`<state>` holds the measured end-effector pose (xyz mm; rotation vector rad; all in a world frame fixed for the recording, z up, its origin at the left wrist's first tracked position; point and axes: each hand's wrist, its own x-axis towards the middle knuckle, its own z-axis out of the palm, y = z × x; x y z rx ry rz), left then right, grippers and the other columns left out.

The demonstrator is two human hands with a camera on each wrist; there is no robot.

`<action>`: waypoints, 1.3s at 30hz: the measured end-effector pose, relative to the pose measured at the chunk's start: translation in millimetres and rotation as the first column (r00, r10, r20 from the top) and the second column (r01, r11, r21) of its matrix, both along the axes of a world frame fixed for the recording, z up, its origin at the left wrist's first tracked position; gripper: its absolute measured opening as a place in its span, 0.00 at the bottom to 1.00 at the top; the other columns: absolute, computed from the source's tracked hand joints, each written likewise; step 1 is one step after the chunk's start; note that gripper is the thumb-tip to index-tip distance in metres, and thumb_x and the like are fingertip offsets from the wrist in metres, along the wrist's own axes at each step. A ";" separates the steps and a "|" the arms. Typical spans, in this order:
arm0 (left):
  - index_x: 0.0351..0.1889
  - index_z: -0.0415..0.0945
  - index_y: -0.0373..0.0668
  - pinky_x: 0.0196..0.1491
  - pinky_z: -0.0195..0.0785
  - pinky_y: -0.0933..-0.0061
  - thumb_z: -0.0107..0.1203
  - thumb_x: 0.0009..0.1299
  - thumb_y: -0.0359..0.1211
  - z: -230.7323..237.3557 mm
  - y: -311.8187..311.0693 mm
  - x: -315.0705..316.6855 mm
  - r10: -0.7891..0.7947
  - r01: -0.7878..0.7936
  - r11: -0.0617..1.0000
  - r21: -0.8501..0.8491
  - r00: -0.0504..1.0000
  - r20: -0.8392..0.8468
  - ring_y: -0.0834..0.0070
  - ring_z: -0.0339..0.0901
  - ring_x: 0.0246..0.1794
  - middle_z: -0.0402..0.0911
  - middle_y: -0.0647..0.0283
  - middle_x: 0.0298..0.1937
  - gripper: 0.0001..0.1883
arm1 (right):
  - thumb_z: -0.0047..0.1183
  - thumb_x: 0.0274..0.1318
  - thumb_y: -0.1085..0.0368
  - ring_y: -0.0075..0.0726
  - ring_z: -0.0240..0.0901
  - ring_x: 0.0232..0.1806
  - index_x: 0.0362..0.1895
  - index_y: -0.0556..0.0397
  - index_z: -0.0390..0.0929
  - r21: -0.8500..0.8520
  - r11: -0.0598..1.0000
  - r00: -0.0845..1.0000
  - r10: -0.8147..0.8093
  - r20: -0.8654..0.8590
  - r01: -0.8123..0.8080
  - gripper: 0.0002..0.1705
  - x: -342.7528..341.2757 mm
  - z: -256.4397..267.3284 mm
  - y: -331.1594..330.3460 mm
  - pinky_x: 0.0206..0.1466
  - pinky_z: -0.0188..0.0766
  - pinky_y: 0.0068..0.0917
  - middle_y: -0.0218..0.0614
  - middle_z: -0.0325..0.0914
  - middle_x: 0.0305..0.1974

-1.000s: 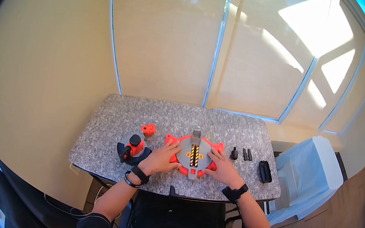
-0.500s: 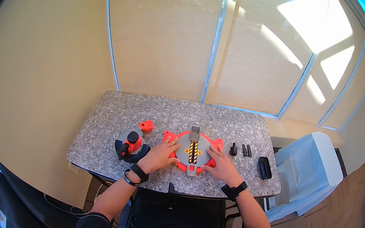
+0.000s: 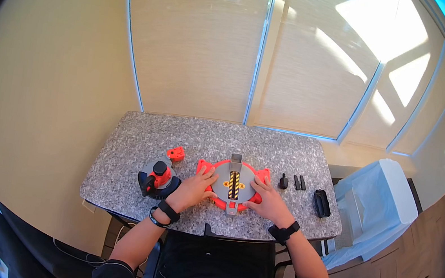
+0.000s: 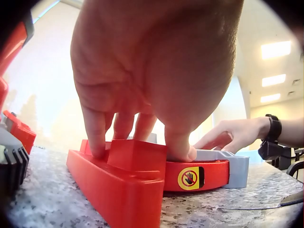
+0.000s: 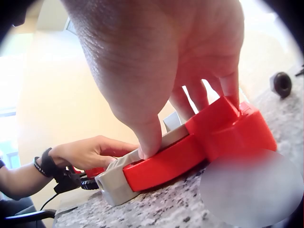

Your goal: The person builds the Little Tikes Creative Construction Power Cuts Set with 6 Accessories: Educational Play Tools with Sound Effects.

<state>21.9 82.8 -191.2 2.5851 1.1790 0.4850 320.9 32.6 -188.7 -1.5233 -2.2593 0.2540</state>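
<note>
A round red and grey base (image 3: 219, 187) with a black-and-yellow striped slot lies flat on the speckled table. My left hand (image 3: 193, 191) rests on its left side, thumb on the near rim and fingertips on the red side block (image 4: 137, 159). On the right side my right hand (image 3: 272, 204) lies the same way, its fingers reaching over the red block (image 5: 237, 133) and its thumb touching the rim. Both hands have their fingers spread and fairly straight, pressing from above; neither is curled round the base.
Left of the base stands a red and black tool-like part (image 3: 159, 178), with a small red block (image 3: 176, 154) behind it. To the right lie a black knob-like piece (image 3: 283, 182), two thin black pieces (image 3: 299, 183) and a black tray (image 3: 322, 203). A plastic-covered bin (image 3: 374, 211) stands beyond the table (image 3: 139, 127).
The head view has shifted slightly, so the table and what is on it appear a little higher and further left. Both hands stay on the base.
</note>
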 end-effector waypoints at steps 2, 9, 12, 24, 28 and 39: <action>0.73 0.66 0.40 0.70 0.67 0.53 0.62 0.71 0.48 0.0 1.2 0.2 -0.001 0.002 0.999 0.034 1.000 -0.030 0.46 0.57 0.78 0.60 0.48 0.79 0.37 | 0.71 0.52 0.46 0.64 0.56 0.77 0.69 0.59 0.72 0.004 1.000 1.000 -0.002 -0.014 0.002 0.46 -0.2 0.9 -0.1 0.74 0.65 0.47 0.50 0.65 0.74; 0.73 0.66 0.40 0.70 0.67 0.53 0.61 0.71 0.49 -2.0 2.1 0.8 0.000 0.001 1.000 0.016 1.000 -0.031 0.46 0.57 0.78 0.60 0.48 0.79 0.36 | 0.71 0.52 0.46 0.64 0.54 0.78 0.69 0.59 0.72 -0.006 1.000 1.000 0.001 -0.011 -0.001 0.46 0.0 0.7 0.4 0.75 0.64 0.47 0.50 0.64 0.74; 0.73 0.66 0.40 0.70 0.67 0.53 0.61 0.71 0.49 -2.3 0.8 0.5 0.000 0.000 1.000 0.026 1.000 -0.022 0.47 0.57 0.78 0.60 0.49 0.79 0.37 | 0.71 0.52 0.47 0.65 0.54 0.78 0.69 0.59 0.72 0.000 1.000 1.000 0.001 -0.016 -0.001 0.46 0.5 -1.1 0.2 0.75 0.64 0.47 0.50 0.64 0.75; 0.79 0.52 0.36 0.72 0.63 0.55 0.66 0.68 0.43 7.4 -11.4 -1.0 -0.012 0.010 0.999 0.032 0.997 0.076 0.45 0.60 0.76 0.61 0.41 0.77 0.47 | 0.64 0.58 0.66 0.62 0.52 0.79 0.72 0.51 0.69 -0.079 0.992 0.990 0.090 -0.108 -0.099 0.37 15.6 5.7 11.7 0.79 0.57 0.45 0.51 0.63 0.75; 0.79 0.51 0.36 0.71 0.66 0.52 0.66 0.67 0.41 7.3 -18.4 -3.6 0.008 -0.008 0.999 0.042 1.000 0.020 0.43 0.55 0.79 0.61 0.44 0.77 0.47 | 0.62 0.57 0.73 0.58 0.54 0.78 0.71 0.51 0.69 -0.165 0.978 0.979 0.096 -0.181 -0.126 0.37 17.5 13.1 19.2 0.79 0.58 0.43 0.51 0.62 0.75; 0.75 0.62 0.38 0.73 0.60 0.49 0.66 0.66 0.43 2.3 -46.1 -5.1 0.063 -0.045 0.984 0.175 0.993 -0.096 0.45 0.60 0.76 0.64 0.46 0.76 0.41 | 0.69 0.50 0.68 0.58 0.68 0.70 0.68 0.51 0.73 -0.057 0.997 0.992 0.053 -0.115 -0.060 0.38 20.0 21.9 41.3 0.73 0.66 0.43 0.49 0.69 0.71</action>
